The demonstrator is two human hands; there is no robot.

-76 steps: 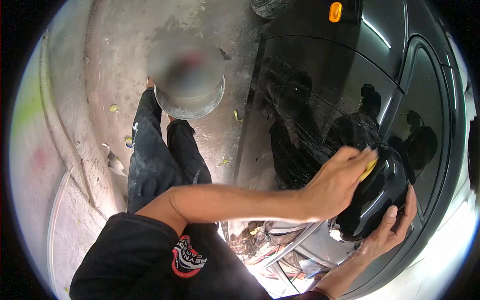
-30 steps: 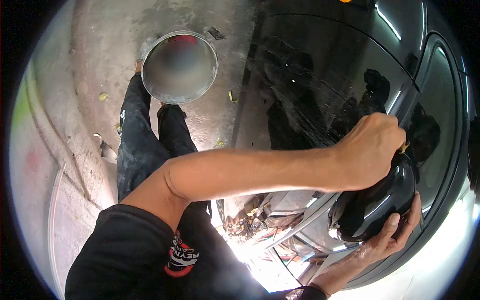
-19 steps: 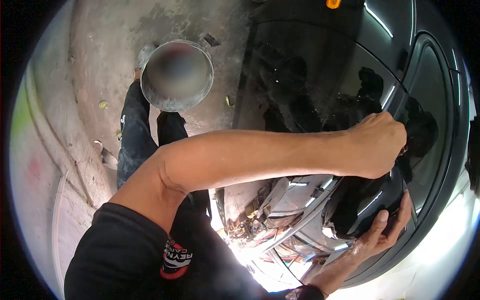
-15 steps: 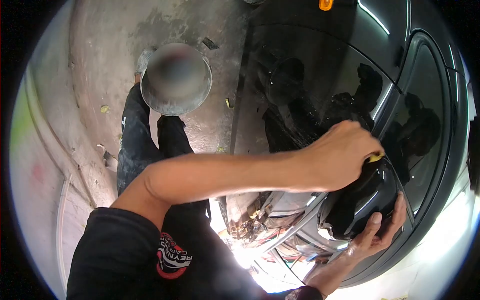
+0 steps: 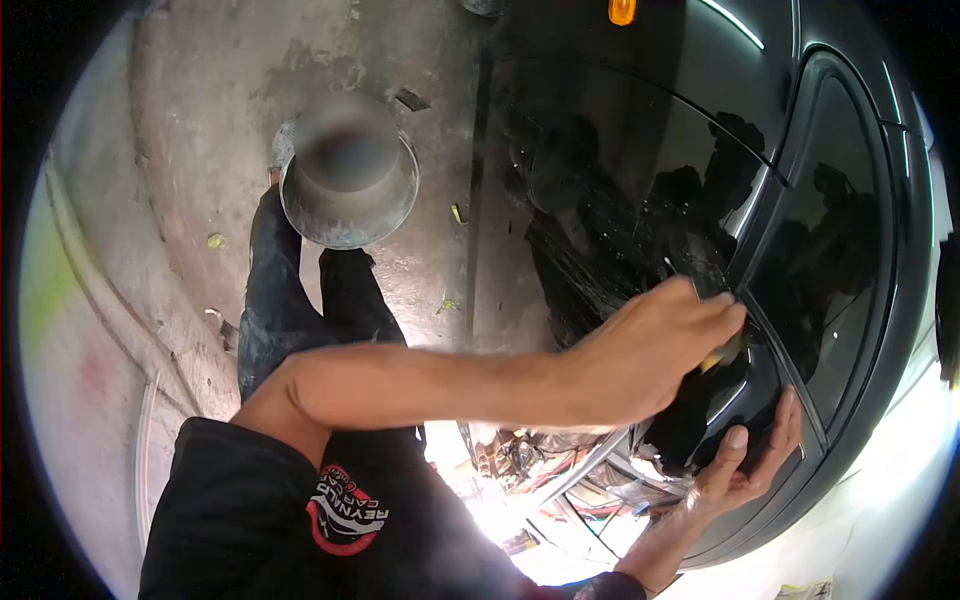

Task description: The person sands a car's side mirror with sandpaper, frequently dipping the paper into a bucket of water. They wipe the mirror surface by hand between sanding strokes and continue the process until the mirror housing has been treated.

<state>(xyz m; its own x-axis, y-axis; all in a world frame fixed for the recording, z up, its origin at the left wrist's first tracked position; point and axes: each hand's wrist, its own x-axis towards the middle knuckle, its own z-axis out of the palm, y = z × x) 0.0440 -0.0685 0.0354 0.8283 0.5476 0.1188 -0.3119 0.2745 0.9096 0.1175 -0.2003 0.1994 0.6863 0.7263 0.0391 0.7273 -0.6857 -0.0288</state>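
My left hand [image 5: 665, 345] is closed over a small yellow piece [image 5: 712, 358], most of it hidden by the fingers. It reaches across from the left and presses close against a glossy black car part [image 5: 725, 410] with a rounded face. From below, my right hand [image 5: 745, 465] cups the lower end of that part, thumb and fingers laid along its surface. Beside the hands stretches a wet, shiny black car panel [image 5: 600, 200] with droplets and reflections.
A round bucket [image 5: 350, 230] stands on the concrete floor [image 5: 210, 120] by my legs. Yellow scraps and a dark flat piece [image 5: 411, 99] lie around it. A car window [image 5: 830, 230] is at the right, an orange lamp [image 5: 622, 10] at the top. Wires and clutter [image 5: 515, 455] show below the panel.
My left hand has moved down and a little left along the black part with the yellow piece. My right hand stays nearly in place. The view has shifted slightly.
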